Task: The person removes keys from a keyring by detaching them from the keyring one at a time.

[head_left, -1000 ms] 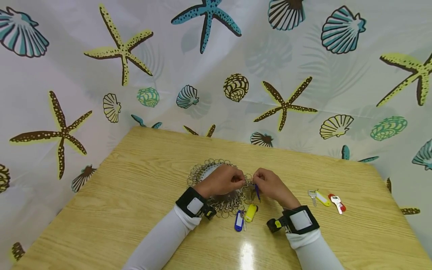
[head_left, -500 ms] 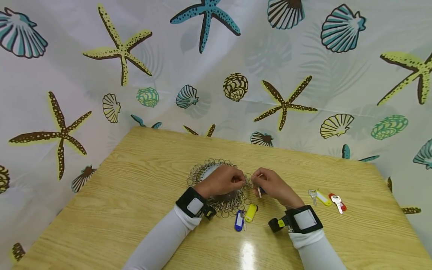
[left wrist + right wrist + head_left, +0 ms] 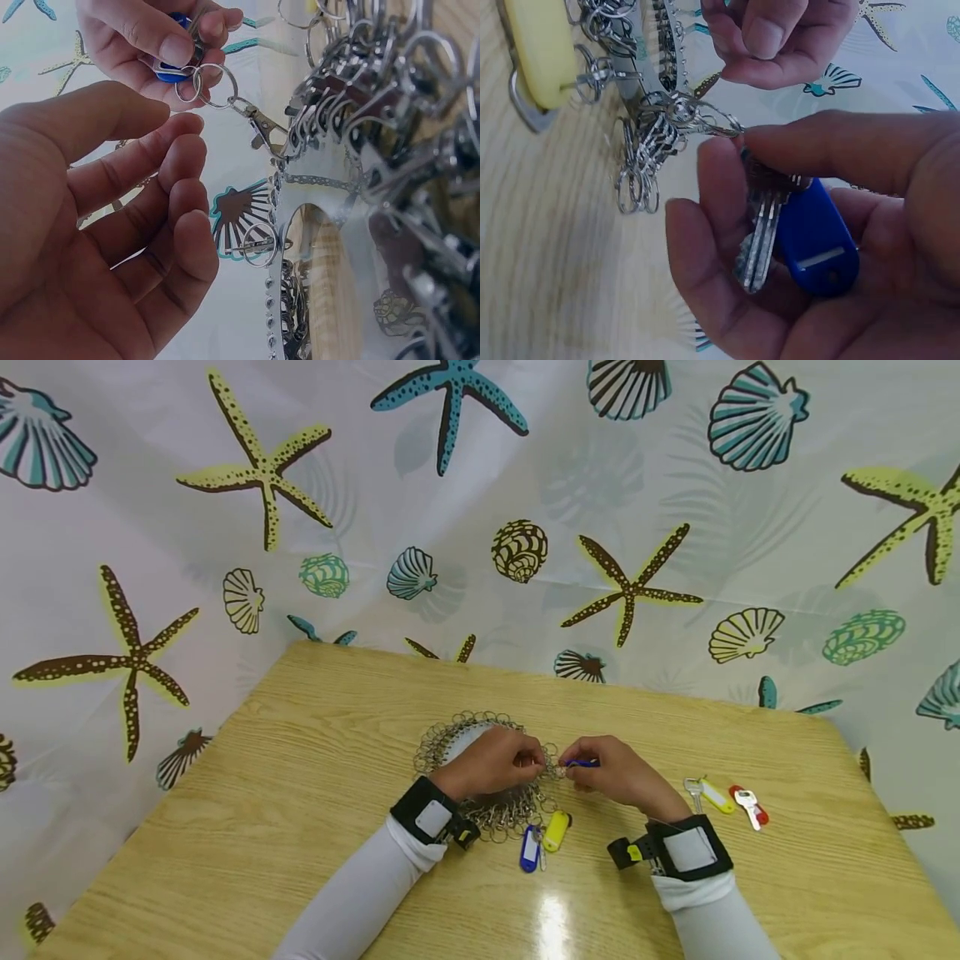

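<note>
My right hand [image 3: 611, 768] pinches a silver key [image 3: 761, 236] with a blue key tag [image 3: 817, 240] by its top end. In the left wrist view, the tag's small ring meets a larger split ring [image 3: 217, 86], which joins a metal snap hook [image 3: 262, 127] on the edge of a round, pale rack [image 3: 461, 742]. Many such hooks and rings line the rack's rim. Over the rack, my left hand [image 3: 491, 760] is loosely curled beside these rings, and nothing shows between its fingers. Part of the blue tag is covered by the right fingers in the head view.
In front of the rack lie a blue key tag [image 3: 529, 849] with a key and a yellow key tag [image 3: 557, 832]. To the right are another yellow tag [image 3: 718, 797] with a key and a red tag [image 3: 762, 817] under a key. Patterned cloth hangs behind the table.
My right hand has turned and its wrist shifted slightly right. The blue tag, hanging down earlier, now lies sideways in the fingers. My left hand has stayed in place.
</note>
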Tool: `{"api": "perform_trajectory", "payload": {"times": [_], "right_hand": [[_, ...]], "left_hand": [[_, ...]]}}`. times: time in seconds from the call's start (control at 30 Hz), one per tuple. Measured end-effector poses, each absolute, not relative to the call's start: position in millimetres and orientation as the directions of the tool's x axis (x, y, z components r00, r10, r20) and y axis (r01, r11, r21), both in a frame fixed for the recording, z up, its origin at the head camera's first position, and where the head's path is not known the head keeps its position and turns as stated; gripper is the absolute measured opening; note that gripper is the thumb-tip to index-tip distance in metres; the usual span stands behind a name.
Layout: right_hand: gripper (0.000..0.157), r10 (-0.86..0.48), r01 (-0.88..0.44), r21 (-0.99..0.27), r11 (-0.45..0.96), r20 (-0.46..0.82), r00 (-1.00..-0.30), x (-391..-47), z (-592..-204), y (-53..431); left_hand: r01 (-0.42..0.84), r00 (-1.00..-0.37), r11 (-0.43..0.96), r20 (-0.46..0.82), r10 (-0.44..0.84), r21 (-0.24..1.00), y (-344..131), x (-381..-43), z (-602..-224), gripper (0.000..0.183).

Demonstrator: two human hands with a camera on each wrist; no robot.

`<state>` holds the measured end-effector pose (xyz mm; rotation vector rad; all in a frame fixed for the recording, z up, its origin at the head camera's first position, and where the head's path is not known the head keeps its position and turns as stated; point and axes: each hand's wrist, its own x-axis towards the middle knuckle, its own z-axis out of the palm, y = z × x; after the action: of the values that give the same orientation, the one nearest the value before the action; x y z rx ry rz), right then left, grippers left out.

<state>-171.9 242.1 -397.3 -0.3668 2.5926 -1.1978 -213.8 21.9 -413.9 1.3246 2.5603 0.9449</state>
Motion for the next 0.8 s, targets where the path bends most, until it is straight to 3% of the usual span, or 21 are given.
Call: {"api": "perform_trajectory", "payload": {"times": [0.33, 0.8], "right_hand": [[0.015, -0.294, -0.192, -0.629, 0.753, -0.062, -0.954, -169.5, -391.2, 244.9], [0.014, -0.328, -0.197, -0.732, 0.652, -0.038, -0.944, -168.8, -397.1, 231.8]], "left_hand": [[0.695, -0.622, 0.44, 0.169, 0.765, 0.568, 23.9, -212.0, -417.3, 0.016], [0.7, -0.632, 0.464, 0.167, 0.757, 0.543, 33.0, -210.0, -420.8, 0.025]]}}
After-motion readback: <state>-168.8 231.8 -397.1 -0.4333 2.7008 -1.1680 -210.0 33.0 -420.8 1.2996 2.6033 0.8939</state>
